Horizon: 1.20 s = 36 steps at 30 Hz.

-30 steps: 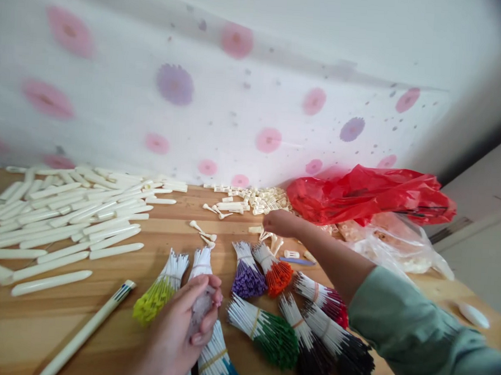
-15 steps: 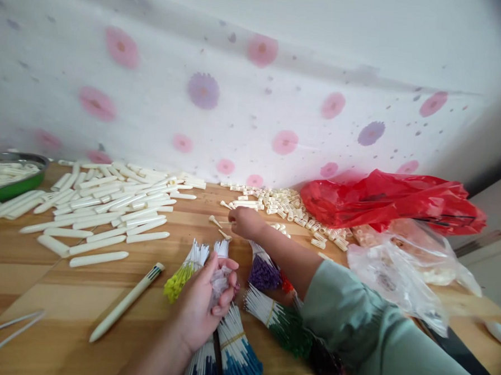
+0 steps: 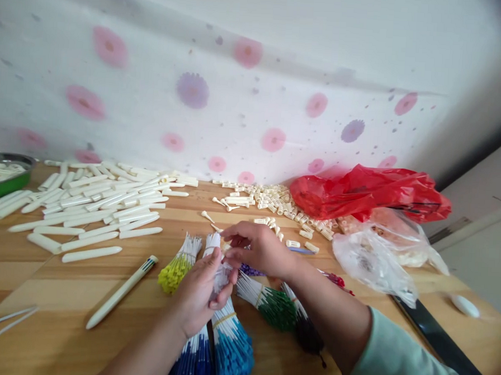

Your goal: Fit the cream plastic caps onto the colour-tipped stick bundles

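In my left hand [image 3: 198, 294], the fingers curl around a clump of small clear plastic pieces [image 3: 222, 279]. My right hand [image 3: 261, 248] is right above them, its fingertips pinched together at the left thumb; what they pinch is mostly hidden. Below and around both hands lie bundles of thin pen refills: yellow [image 3: 181, 265], green [image 3: 272, 305], light blue [image 3: 232, 340], dark blue [image 3: 189, 358] and purple [image 3: 252, 270], the purple ones partly covered. A few cream peg-like parts [image 3: 207, 216] lie just beyond the hands.
Cream pen barrels [image 3: 111, 197] are heaped at the left, near a green-sided tray [image 3: 7, 189]. One multicolour pen [image 3: 122, 293] lies in front. Slotted cream collars [image 3: 275, 199] spread at the back, beside a red plastic bag [image 3: 372, 191] and a clear bag [image 3: 372, 261].
My right hand has come back from the small cream parts to the left hand, and its fingertips now meet there. The left hand keeps the clear pieces. The view has shifted slightly.
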{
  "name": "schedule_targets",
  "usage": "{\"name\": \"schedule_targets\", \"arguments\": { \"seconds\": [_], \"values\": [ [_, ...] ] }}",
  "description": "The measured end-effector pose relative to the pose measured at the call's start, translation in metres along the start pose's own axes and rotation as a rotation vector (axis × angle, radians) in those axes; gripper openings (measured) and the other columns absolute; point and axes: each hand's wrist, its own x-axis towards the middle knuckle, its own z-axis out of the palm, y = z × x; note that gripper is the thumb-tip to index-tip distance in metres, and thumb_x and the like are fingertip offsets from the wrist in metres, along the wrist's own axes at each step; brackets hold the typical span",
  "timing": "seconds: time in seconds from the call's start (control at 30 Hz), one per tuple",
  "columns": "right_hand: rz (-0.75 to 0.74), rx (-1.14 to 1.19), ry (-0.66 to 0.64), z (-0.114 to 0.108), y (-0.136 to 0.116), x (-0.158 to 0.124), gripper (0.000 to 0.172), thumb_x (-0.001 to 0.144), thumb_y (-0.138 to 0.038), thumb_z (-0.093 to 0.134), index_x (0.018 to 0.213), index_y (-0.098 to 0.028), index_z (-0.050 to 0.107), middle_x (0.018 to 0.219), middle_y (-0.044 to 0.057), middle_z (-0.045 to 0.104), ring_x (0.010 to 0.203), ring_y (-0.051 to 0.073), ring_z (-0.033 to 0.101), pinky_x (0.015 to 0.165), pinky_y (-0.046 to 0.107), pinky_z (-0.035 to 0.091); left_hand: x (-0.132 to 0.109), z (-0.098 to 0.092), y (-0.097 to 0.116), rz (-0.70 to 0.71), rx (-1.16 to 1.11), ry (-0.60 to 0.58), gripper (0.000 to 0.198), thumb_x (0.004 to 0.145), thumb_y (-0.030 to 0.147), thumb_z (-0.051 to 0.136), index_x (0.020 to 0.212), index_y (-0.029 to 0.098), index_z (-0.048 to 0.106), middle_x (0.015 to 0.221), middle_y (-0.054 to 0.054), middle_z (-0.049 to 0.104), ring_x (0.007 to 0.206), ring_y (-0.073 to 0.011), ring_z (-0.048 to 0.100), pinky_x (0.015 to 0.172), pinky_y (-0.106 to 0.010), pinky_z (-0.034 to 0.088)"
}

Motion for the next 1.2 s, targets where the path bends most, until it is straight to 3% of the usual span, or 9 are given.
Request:
{"name": "schedule_targets", "arguments": {
  "seconds": [0.1,0.27,0.43,0.5,0.7,0.8,0.97,1.2],
  "values": [
    [-0.008,-0.045,0.181,0.008,0.0,-0.013,0.007,0.077,-0.015,0.064,0.084,-0.015,0.063,0.082,0.002,0.057,0.074,0.011,0.056,0.067,0.023,0.047,-0.001,0.002,0.001,0.038,-0.011,0.027,0.034,0.08,0.049,0.056,0.078,0.015,0.055,0.06,0.001,0.056,0.033,-0.001,0.037,0.032,-0.012,0.016],
    [-0.036,-0.321,0.028,0.016,-0.012,-0.025,0.011,0.08,-0.015,0.059,0.086,-0.019,0.068,0.083,0.003,0.054,0.076,0.013,0.051,0.068,0.023,0.043,0.0,0.004,-0.001,0.051,0.003,0.09,0.037,0.077,0.051,0.058,0.07,0.016,0.05,0.05,0.002,0.053,0.03,-0.0028,0.038,0.031,-0.013,0.014],
    [-0.023,-0.445,0.023,0.019,-0.02,-0.024,0.011,0.078,-0.012,0.054,0.071,-0.016,0.062,0.077,0.003,0.053,0.072,0.013,0.047,0.063,0.024,0.04,0.0,0.005,-0.003,0.048,-0.004,0.109,0.036,0.074,0.048,0.063,0.066,0.017,0.046,0.045,0.006,0.046,0.029,-0.0034,0.037,0.03,-0.013,0.013],
    [0.008,-0.284,0.065,0.016,-0.016,-0.026,0.008,0.072,-0.008,0.056,0.07,-0.015,0.059,0.075,0.002,0.052,0.069,0.012,0.048,0.061,0.023,0.04,-0.001,0.006,-0.003,0.05,0.005,0.084,0.035,0.075,0.047,0.063,0.067,0.017,0.047,0.049,0.005,0.049,0.03,-0.003,0.037,0.03,-0.013,0.012],
    [0.226,0.663,0.321,0.011,0.003,-0.044,0.015,0.072,-0.02,0.063,0.072,-0.018,0.049,0.064,-0.003,0.054,0.052,0.009,0.052,0.051,0.021,0.044,-0.004,0.003,-0.002,-0.012,0.101,-0.119,0.031,0.081,0.043,0.057,0.071,0.014,0.057,0.055,0.002,0.053,0.032,-0.0012,0.037,0.032,-0.015,0.014],
    [0.262,0.786,0.338,0.014,0.005,-0.049,0.019,0.07,-0.024,0.07,0.072,-0.017,0.052,0.065,-0.002,0.056,0.055,0.009,0.054,0.053,0.022,0.045,-0.003,-0.001,-0.007,-0.056,0.129,-0.183,0.032,0.082,0.042,0.056,0.067,0.013,0.057,0.05,0.003,0.05,0.031,-0.0011,0.036,0.032,-0.015,0.015],
    [0.205,0.676,0.26,0.015,0.007,-0.051,0.016,0.072,-0.027,0.07,0.073,-0.016,0.058,0.071,0.001,0.056,0.066,0.011,0.053,0.062,0.024,0.044,-0.002,-0.004,-0.011,-0.071,0.114,-0.234,0.034,0.08,0.041,0.059,0.061,0.014,0.052,0.048,0.004,0.046,0.031,-0.0013,0.034,0.031,-0.014,0.015],
    [0.056,0.193,0.144,0.003,0.008,-0.058,0.006,0.085,-0.017,0.054,0.082,-0.015,0.058,0.079,0.005,0.057,0.074,0.014,0.052,0.068,0.025,0.043,-0.002,-0.001,-0.009,-0.087,0.218,-0.149,0.037,0.078,0.043,0.06,0.059,0.014,0.049,0.048,0.006,0.044,0.032,-0.0008,0.032,0.032,-0.014,0.016]
  ]
}}
